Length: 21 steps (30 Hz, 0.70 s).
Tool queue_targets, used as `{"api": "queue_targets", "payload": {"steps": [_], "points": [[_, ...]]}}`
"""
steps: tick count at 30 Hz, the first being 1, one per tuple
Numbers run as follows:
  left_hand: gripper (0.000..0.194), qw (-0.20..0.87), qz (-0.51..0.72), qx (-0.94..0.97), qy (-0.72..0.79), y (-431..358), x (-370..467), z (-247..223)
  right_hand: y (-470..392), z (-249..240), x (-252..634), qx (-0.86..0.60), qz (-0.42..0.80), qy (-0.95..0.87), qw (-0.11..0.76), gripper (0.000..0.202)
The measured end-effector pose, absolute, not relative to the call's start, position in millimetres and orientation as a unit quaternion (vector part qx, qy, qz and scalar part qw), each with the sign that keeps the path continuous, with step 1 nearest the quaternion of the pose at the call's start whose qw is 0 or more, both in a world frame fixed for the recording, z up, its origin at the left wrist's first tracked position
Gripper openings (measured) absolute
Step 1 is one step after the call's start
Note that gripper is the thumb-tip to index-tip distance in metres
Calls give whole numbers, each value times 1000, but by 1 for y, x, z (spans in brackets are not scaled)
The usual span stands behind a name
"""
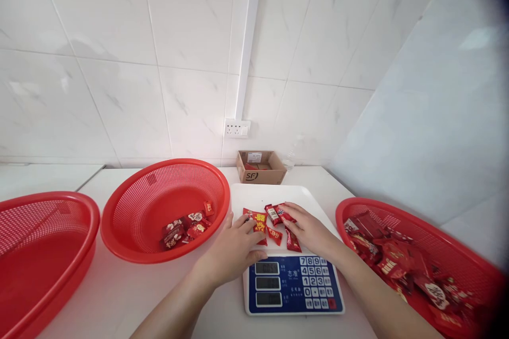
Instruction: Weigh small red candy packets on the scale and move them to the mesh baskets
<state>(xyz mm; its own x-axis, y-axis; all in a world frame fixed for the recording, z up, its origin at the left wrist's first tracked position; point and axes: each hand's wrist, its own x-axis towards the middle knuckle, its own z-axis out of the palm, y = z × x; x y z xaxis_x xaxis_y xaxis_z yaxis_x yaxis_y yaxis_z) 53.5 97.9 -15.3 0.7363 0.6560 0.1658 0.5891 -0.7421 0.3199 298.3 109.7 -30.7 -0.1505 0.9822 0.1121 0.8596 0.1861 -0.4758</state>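
Several red snack packets lie on the white plate of a scale with a blue keypad and small displays. My left hand rests over the plate's left side, its fingers spread on a red and yellow packet. On the right side, my right hand touches a small red packet with its fingertips; whether it grips the packet is hard to tell. Another red packet lies just below its fingers.
A red basket with several packets stands left of the scale, another red basket at far left. A fuller red basket is at right. Behind the scale are a cardboard box and a clear bottle, near the tiled wall.
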Motion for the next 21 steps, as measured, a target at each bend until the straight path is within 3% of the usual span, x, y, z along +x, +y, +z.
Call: {"api": "queue_targets", "payload": {"steps": [6,11,21], "points": [[31,119,139,925,333,99,53,-18,112,-37,307,-597,174,-750,226,36],[30,111,145,925,333,99,54,-20,98,-21,292,-580,84,-774,238,26],[25,120,159,924,325,97,53,-16,89,-26,256,-531,-20,-835,140,16]]}}
